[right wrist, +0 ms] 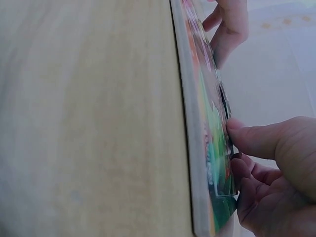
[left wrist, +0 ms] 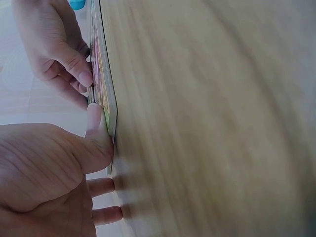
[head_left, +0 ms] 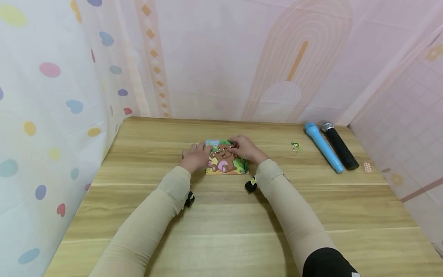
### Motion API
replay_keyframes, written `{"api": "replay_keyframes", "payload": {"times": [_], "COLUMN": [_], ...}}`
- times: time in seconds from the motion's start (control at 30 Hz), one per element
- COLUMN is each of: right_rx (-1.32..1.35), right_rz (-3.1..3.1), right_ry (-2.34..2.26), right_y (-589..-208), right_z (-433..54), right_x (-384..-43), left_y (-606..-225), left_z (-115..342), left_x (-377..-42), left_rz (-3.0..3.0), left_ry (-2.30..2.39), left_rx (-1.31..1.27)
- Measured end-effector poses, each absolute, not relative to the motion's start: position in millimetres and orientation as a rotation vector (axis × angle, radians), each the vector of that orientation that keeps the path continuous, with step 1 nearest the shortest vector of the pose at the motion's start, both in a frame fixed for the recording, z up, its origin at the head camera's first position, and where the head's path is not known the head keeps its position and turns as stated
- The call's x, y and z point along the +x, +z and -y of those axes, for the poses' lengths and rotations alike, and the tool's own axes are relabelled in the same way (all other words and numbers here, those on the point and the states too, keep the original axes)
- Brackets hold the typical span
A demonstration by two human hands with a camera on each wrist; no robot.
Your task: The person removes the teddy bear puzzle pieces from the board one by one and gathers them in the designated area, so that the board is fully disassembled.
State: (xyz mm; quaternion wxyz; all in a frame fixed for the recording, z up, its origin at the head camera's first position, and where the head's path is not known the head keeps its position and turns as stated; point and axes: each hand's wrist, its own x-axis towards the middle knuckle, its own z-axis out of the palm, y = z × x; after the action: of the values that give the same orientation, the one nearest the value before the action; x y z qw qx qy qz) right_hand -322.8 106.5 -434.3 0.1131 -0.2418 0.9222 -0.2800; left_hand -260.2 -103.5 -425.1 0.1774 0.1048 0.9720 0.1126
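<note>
A flat picture puzzle (head_left: 224, 166) showing a brown bear lies on the wooden table between both hands. My left hand (head_left: 196, 157) rests at its left edge. In the left wrist view the left thumb (left wrist: 98, 129) presses on the board's edge, and fairly straight fingers touch the table beside it. At the upper right of the picture is my right hand (head_left: 246, 149), its thumb and curled fingers pinching a thin puzzle piece (right wrist: 230, 148) at the board's surface. Most of that piece is hidden by the fingers.
On the right of the table lie a blue microphone (head_left: 324, 148) and a black microphone (head_left: 340, 149), side by side. A small green and yellow piece (head_left: 295, 146) lies left of them. A small pink dotted card (head_left: 367, 167) is near the right edge. Patterned cloth (head_left: 214, 57) hangs behind.
</note>
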Motion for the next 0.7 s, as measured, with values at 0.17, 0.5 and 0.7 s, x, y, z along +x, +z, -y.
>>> {"api": "replay_keyframes", "payload": {"times": [0.17, 0.5, 0.7], "right_rx": [-0.697, -0.656, -0.651], "right_rz": [-2.708, -2.694, -2.695], "right_ry": [-0.826, -0.9, -0.953], "right_y": [-437.0, -439.7, -438.9], "right_z": [-107.0, -109.7, -112.0], "right_x": [-322.7, -320.7, -321.9], "left_y": [-426.9, -427.0, -424.2], "left_z": [102.9, 101.8, 101.5], "left_x": [-259.9, -257.6, -257.0], "left_rz": [-2.748, -2.739, -2.739], "left_ry": [0.302, 0.285, 0.294], "left_rx": [0.306, 0.311, 0.313]}}
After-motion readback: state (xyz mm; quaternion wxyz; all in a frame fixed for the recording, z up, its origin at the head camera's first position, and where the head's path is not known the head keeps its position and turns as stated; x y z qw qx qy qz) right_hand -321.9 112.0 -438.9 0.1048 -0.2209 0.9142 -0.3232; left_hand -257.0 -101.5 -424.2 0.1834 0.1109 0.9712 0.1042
